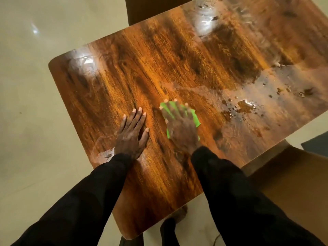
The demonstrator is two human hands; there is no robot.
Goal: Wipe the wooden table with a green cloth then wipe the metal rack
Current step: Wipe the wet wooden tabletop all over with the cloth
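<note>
My left hand (132, 134) is flat on the wooden table (177, 59), palm down, fingers straight and close together, thumb out to the side. It holds nothing and simply presses on the bare wood.

Just beside it, my right hand (181, 128) lies on the green cloth (194, 118). The fingers are spread and stretched forward, pressing the cloth flat against the tabletop. No pinch, no curl, just an open palm on top. The cloth sits near the middle of the table, a bit toward my side. Green shows past my fingertips, along the right edge of my hand and in a sliver by my thumb. This hand looks slightly blurred.

Off to the right of the cloth, a small puddle (245, 105) and scattered drops gleam on the wood, apart from the cloth. A wet sheen runs toward the far right corner. Pale smears show near my left wrist, and there is glare at the far left corner.

Both arms are in black sleeves (85, 201). Around the table is a pale glossy floor (26, 103), and a brown seat (292, 174) sits at the right, below the table's edge.
</note>
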